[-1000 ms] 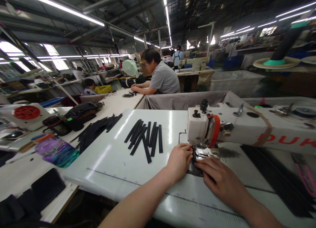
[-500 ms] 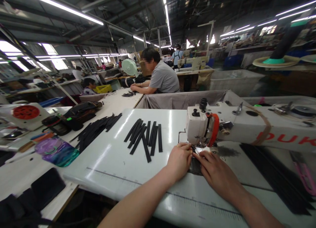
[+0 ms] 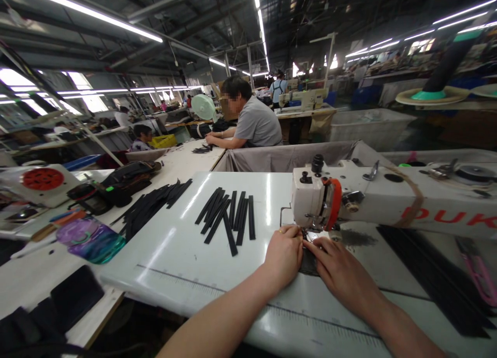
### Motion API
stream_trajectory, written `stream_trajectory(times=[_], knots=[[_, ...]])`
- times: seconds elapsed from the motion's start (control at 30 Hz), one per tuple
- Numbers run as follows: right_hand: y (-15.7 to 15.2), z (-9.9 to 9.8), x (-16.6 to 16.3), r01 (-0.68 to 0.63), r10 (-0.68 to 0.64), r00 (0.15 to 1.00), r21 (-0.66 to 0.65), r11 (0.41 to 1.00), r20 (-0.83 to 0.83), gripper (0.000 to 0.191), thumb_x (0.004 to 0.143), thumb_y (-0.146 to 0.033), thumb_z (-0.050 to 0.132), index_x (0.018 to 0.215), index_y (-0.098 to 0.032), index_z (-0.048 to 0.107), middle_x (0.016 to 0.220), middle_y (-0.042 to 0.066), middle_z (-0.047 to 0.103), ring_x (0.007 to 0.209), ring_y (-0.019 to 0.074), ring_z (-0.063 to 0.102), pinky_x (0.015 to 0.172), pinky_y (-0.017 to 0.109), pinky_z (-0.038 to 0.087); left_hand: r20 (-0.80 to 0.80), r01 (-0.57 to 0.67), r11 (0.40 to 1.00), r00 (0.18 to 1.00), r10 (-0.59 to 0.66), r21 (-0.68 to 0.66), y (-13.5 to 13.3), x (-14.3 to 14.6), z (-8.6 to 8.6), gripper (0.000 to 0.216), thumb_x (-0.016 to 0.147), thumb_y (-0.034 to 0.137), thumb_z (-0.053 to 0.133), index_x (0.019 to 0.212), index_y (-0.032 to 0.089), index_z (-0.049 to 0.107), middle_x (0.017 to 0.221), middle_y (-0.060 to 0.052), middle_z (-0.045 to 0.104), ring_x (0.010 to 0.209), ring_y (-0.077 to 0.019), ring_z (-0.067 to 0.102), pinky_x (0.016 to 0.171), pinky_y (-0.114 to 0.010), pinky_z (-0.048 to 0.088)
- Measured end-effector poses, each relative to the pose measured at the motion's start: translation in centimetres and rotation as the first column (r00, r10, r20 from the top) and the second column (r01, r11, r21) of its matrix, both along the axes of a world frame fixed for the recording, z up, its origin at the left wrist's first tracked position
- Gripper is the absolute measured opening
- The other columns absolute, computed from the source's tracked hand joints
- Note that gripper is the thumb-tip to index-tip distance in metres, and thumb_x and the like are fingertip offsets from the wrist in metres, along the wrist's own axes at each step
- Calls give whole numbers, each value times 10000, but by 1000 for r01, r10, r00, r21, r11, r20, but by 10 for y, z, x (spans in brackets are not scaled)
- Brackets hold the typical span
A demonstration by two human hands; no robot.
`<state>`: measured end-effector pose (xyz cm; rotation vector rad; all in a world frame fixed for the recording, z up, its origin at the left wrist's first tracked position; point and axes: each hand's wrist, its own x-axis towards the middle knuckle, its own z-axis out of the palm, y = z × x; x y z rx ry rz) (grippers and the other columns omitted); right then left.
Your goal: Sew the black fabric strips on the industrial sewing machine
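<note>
My left hand (image 3: 285,252) is closed, its fingertips pressed together just left of the needle area of the white sewing machine (image 3: 314,200). From the other side my right hand (image 3: 337,262) comes in, fingers bent close together and the index fingertip beside the presser foot (image 3: 309,236). Whatever small dark piece the fingertips pinch is mostly hidden by them. Between the hands lies a dark flat patch (image 3: 309,263); I cannot tell whether it is cloth or the machine's bed plate. Several short black strips (image 3: 229,213) lie on the table left of my left hand.
Long black strips (image 3: 423,280) and pink-handled thread snips (image 3: 479,275) lie at right under the machine arm. More black strips (image 3: 151,205) and a purple-green pouch (image 3: 91,239) are at left. Another person (image 3: 254,120) works at the table beyond the grey cloth-lined bin (image 3: 287,159).
My left hand has shifted very slightly right and down at the needle. The right hand stays nearly in place, and the loose strips have not moved.
</note>
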<state>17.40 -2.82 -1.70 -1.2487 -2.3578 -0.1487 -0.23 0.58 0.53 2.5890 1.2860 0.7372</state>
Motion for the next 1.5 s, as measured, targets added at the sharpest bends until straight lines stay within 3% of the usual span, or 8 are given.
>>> stream_trajectory(times=[0.6,0.93,1.23,1.5], knots=[[-2,2,0,-20,19,998,-20,1000,-67,390,884,-96,436,1238,-156,586,1045,109,603,900,254,575,795,428,534,-75,-40,999,996,40,0,0,4,-1,196,894,124,475,959,111,660,1056,-124,655,1064,-272,566,929,-423,512],[-3,1,-2,3,-2,998,7,1000,-61,358,897,-121,420,1199,-162,609,1008,105,618,913,256,581,809,433,532,-37,68,998,997,-68,5,3,-4,-1,173,885,118,495,871,142,666,1052,-99,660,1058,-233,564,1005,-391,478],[-3,0,0,-12,9,997,-37,999,-80,330,905,-128,416,1174,-147,606,993,103,614,921,251,591,813,417,528,-65,53,998,997,-52,16,1,-2,0,176,889,120,491,908,120,666,1085,-119,658,1070,-242,565,1015,-389,470],[-3,4,-1,-2,2,994,1,1000,-110,343,876,-101,425,1152,-171,615,971,95,621,896,239,602,795,399,532,-171,71,996,983,-60,57,6,2,3,197,874,106,474,908,95,668,980,-135,683,970,-258,595,943,-391,500]])
